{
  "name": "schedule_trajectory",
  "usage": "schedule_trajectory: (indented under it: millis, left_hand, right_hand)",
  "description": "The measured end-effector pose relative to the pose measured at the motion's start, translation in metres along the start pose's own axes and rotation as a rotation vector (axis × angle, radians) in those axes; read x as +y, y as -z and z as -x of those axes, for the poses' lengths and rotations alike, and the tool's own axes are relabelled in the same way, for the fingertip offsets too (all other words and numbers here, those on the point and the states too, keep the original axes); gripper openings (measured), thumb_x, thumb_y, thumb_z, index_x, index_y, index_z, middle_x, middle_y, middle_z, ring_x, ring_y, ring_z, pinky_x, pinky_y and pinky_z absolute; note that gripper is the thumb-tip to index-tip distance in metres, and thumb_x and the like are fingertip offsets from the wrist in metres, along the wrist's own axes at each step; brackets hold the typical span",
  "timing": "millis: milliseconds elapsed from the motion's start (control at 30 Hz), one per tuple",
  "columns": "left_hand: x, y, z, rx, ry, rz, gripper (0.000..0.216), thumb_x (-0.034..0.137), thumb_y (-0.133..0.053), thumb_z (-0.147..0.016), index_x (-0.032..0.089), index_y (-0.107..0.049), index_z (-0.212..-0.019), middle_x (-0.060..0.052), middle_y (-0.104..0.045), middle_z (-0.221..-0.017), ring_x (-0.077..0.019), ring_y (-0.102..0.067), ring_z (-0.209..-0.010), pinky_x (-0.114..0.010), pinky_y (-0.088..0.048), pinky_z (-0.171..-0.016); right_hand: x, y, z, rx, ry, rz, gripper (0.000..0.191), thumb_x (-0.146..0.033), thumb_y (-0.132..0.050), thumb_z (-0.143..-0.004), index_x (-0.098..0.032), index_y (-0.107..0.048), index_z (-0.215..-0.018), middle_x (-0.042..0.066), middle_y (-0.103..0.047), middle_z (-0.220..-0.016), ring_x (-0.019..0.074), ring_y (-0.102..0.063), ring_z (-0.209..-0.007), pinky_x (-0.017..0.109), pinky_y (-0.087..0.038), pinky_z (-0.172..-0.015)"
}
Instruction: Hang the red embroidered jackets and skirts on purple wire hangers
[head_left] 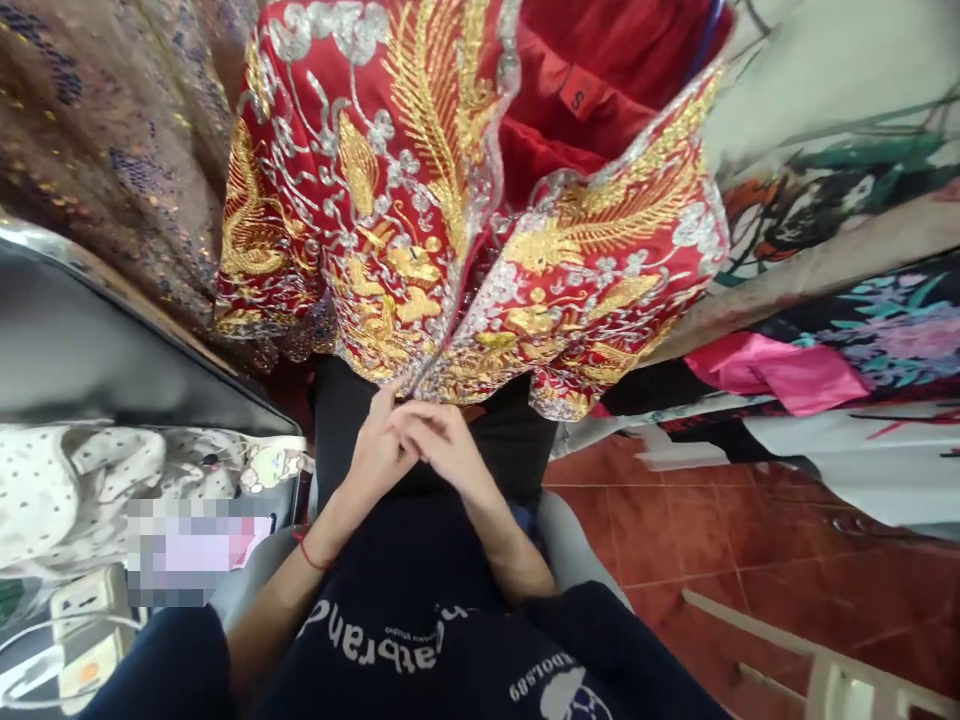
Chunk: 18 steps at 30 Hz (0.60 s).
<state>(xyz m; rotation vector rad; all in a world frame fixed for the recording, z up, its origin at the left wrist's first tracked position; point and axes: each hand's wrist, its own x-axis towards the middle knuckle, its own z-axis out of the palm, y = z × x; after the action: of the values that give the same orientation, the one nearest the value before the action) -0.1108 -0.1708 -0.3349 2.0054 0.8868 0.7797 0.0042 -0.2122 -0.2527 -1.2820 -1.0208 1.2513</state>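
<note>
A red jacket (420, 200) with heavy gold and silver embroidery hangs in front of me, its front edges meeting at the bottom hem. My left hand (379, 450) and my right hand (442, 445) are together just under that hem. Both have their fingers pinched at the lower front opening of the jacket, where the two panels meet. A red thread bracelet circles my left wrist. A red lining with a size tag shows at the open neck. I wear a dark shirt with white lettering.
A brown sequined garment (112, 150) hangs at the left. White and floral printed garments (847, 180) hang at the right, with a pink cloth (780, 375) below. A dotted cloth (82, 480) and a power strip (86, 630) lie at the left. Red floor tiles (735, 540) show at the right.
</note>
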Motion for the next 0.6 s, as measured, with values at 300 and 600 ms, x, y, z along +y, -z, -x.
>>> schedule_trajectory:
  millis: [300, 600]
  left_hand:
    - [-0.004, -0.005, 0.003, 0.007, 0.005, -0.077, 0.031, 0.034, -0.051, -0.099, 0.022, -0.059, -0.126, -0.012, -0.056, -0.142, -0.0258, -0.050, -0.136, -0.049, -0.042, -0.118]
    - [-0.006, -0.013, 0.009, -0.036, 0.007, -0.078, 0.026, 0.031, -0.051, -0.099, 0.020, -0.062, -0.119, -0.011, -0.064, -0.130, -0.0251, -0.058, -0.128, -0.047, -0.049, -0.112]
  right_hand:
    - [0.002, 0.036, -0.049, 0.384, 0.043, -0.056, 0.043, -0.057, -0.072, -0.076, -0.019, -0.068, -0.095, -0.006, -0.062, -0.060, 0.0057, -0.048, -0.042, 0.022, -0.035, -0.045]
    - [-0.005, 0.035, -0.070, 0.407, 0.067, -0.190, 0.029, -0.045, -0.072, -0.074, -0.018, -0.069, -0.081, -0.005, -0.061, -0.056, 0.0048, -0.048, -0.038, 0.021, -0.028, -0.040]
